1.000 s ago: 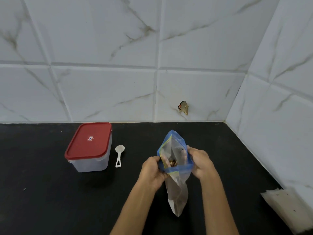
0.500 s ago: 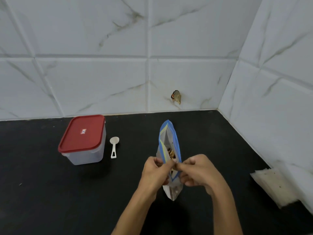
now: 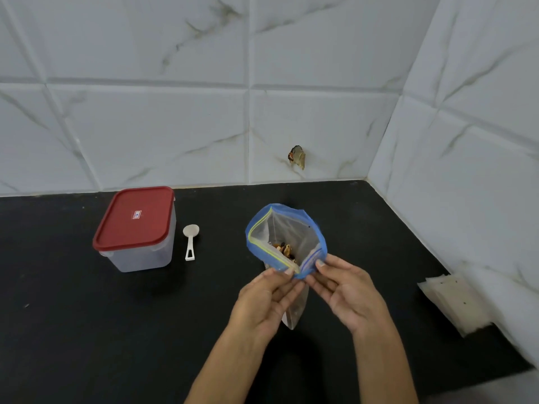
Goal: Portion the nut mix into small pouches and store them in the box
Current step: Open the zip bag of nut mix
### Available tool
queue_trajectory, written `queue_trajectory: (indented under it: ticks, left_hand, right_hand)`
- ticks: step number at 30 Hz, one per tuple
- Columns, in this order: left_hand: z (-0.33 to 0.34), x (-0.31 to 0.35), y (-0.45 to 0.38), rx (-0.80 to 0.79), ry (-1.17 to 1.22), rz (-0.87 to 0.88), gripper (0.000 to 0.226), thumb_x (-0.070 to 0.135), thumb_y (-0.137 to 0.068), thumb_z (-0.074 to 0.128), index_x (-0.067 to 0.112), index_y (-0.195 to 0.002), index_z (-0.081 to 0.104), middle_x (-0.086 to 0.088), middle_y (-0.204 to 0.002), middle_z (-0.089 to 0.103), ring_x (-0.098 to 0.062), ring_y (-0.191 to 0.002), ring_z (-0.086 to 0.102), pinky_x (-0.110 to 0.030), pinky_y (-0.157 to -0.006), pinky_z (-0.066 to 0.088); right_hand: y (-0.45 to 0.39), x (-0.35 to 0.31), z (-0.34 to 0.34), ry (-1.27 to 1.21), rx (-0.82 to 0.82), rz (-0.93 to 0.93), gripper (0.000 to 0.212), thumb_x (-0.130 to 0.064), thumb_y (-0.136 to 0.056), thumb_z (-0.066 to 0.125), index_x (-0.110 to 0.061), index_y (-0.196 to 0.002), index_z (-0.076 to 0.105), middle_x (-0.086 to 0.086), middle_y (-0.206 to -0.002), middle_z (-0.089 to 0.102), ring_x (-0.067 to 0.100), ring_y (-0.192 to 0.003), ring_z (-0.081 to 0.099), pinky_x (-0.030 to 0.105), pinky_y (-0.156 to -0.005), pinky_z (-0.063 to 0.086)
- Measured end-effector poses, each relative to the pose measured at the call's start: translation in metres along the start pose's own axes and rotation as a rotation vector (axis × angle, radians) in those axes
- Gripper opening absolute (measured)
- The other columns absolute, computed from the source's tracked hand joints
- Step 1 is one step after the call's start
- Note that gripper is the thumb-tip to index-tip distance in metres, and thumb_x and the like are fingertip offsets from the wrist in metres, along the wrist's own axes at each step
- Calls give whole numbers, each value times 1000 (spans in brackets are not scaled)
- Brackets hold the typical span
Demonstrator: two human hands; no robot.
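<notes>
A person stood at a black counter point(image 3: 73, 330) set in a corner of white marble-look tiles, both bare hands raised in front of them. Between the hands was a clear zip bag point(image 3: 287, 243) with a blue rim and a yellow sealing strip, held above the counter with its mouth gaping wide and tipped toward the camera. A small heap of nut mix point(image 3: 285, 249) showed inside, brown and dark pieces low in the bag.

The left hand point(image 3: 267, 301) had its grip pinching the near left side of the bag's rim, thumb and fingertips pressed on the plastic. The right hand point(image 3: 347, 290) pinched the near right side of the same rim, its other fingers loosely curled. The two hands were close together at the nearest corner of the opening, and the bag's lower end hung down between the wrists.

To the left, well apart from the bag, a clear plastic box point(image 3: 140, 252) sat on the counter with its red lid point(image 3: 134, 218) on. Just beside the box on its right lay a small white scoop point(image 3: 190, 240), bowl toward the wall. At the far right, against the side wall, lay a stack of small pale pouches point(image 3: 455, 303).
</notes>
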State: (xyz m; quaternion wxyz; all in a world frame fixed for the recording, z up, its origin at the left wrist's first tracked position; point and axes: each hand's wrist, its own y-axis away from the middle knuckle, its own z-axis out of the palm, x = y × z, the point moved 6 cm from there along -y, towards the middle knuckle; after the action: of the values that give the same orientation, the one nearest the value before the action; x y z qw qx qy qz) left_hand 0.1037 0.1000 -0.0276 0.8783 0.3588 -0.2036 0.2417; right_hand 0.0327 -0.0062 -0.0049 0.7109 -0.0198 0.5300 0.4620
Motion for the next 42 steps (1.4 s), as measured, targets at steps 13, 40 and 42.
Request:
queue_trajectory:
  ticks: [13, 40, 42]
  left_hand:
    - [4, -14, -2, 9, 109, -138, 25, -19, -83, 41, -3, -91, 58, -18, -78, 68, -25, -78, 64, -33, -82, 49]
    - [-15, 43, -29, 155, -397, 198, 18, 16, -91, 62, 2, -101, 66, -16, -100, 70, -26, -90, 69, -40, -73, 58]
    - [-14, 40, -32, 147, -358, 141, 17, 14, -95, 55, 1, -98, 66, -16, -97, 68, -26, -88, 66, -42, -74, 56]
  right_hand:
    - [-6, 26, -1, -224, -11, 203, 26, -10, -86, 40, -2, -89, 64, 14, -75, 71, 21, -77, 62, 31, -74, 45]
    - [-25, -25, -22, 862, 383, -360, 33, -28, -100, 43, -8, -78, 57, 7, -74, 56, 14, -64, 51, 26, -60, 42]
    - [-33, -13, -23, 548, 286, -182, 34, -25, -101, 40, -1, -89, 62, 13, -80, 59, 20, -73, 56, 34, -69, 49]
